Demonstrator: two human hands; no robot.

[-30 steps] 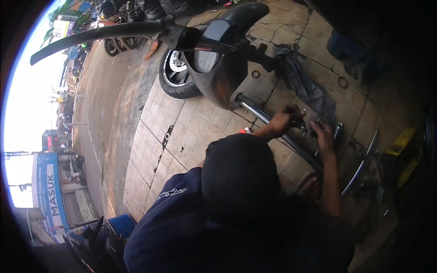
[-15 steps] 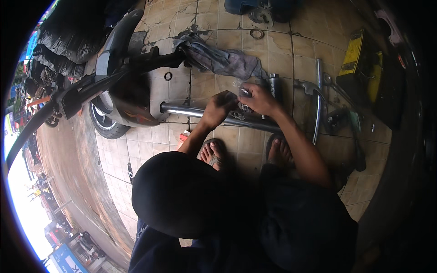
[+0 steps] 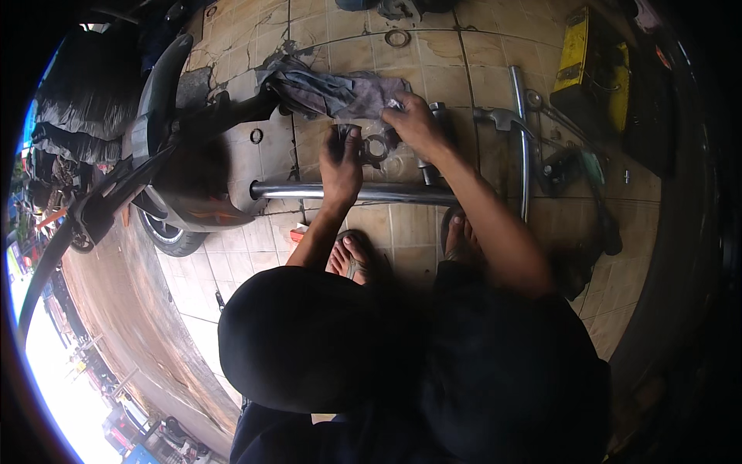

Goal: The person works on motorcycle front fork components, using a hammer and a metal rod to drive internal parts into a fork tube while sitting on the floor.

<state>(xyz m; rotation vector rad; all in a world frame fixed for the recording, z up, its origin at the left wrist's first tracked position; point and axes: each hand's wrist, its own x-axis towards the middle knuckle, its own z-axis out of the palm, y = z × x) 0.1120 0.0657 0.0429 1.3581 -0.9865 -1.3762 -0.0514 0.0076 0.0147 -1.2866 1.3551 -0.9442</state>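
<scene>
My left hand (image 3: 341,168) is closed above the fork tube, thumb and fingers around something dark that I cannot make out. Beside it is a dark ring-shaped part (image 3: 376,149), blurred, with something clear like thin plastic around it. My right hand (image 3: 420,127) is at the right end of a grey rag (image 3: 340,91), fingertips pinched together; a pale glint shows there, but what they hold is unclear. Below both hands runs a shiny metal fork tube (image 3: 340,192), out of the grey motorcycle bodywork (image 3: 197,182). A dark cylinder (image 3: 438,116) stands partly behind my right hand.
On the tiled floor to the right are a hammer (image 3: 498,118), a long metal tube (image 3: 516,170), a wrench (image 3: 550,114) and a yellow and black toolbox (image 3: 570,50). A ring (image 3: 397,39) lies far ahead, a smaller ring (image 3: 256,136) left. Handlebars (image 3: 224,114) reach in from the left.
My hands were together over the fork tube and have moved apart. The right went forward to the rag's end; the left shifted left and forward. The whole view has also shifted slightly.
</scene>
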